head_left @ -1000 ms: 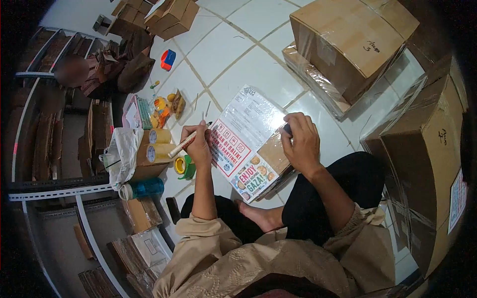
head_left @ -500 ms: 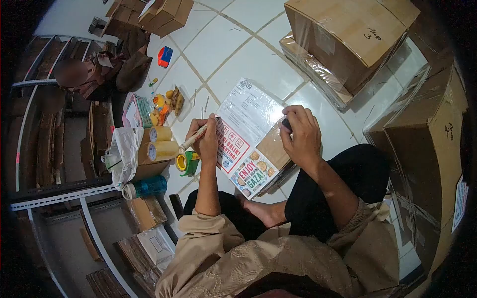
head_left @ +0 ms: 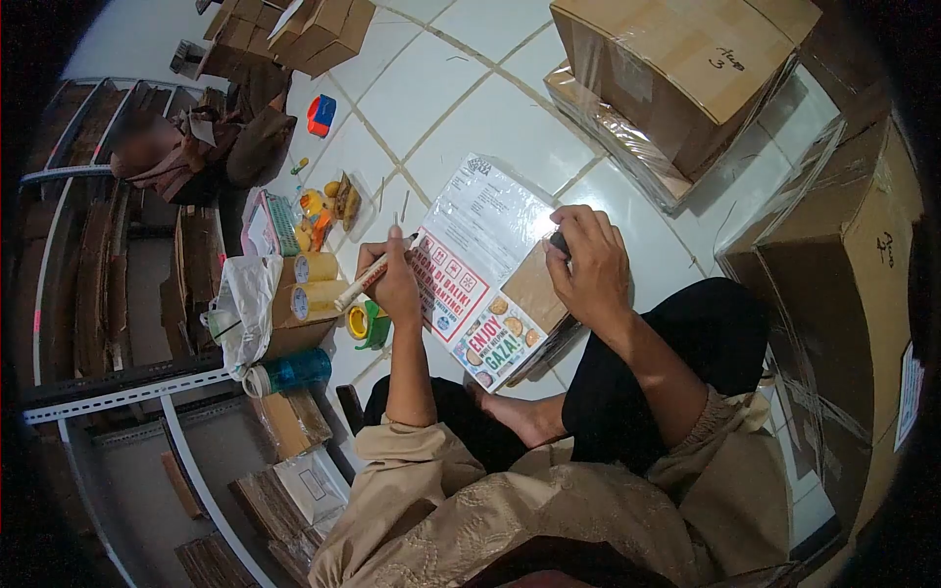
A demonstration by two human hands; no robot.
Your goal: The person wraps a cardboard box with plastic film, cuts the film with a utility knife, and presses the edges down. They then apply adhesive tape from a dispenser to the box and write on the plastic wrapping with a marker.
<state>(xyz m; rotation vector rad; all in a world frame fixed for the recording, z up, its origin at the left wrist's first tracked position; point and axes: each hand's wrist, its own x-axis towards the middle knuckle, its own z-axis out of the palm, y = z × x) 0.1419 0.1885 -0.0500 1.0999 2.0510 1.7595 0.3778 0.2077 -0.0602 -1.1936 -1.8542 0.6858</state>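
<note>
My left hand (head_left: 396, 286) is closed around a whitish marker (head_left: 361, 282), its dark tip at the left edge of the parcel's labels. In front of my crossed legs lies a cardboard parcel (head_left: 532, 291) wrapped in clear plastic. On it are a white printed label (head_left: 484, 209), a red-printed warning sticker (head_left: 453, 284) and a colourful "ENJOY" sticker (head_left: 500, 344). At the parcel's right edge, my right hand (head_left: 600, 267) pinches a small black cap (head_left: 559, 244) between thumb and fingers.
Tape rolls (head_left: 315, 284), a green tape dispenser (head_left: 369, 325) and a blue bottle (head_left: 298, 369) are at the left. Large cartons (head_left: 686, 59) stand at the right. Metal shelving (head_left: 127, 392) lines the left side, where another person (head_left: 186, 147) sits farther back.
My left hand has shifted slightly left with the marker, uncovering more of the red-printed sticker. My right hand keeps its place at the parcel's edge.
</note>
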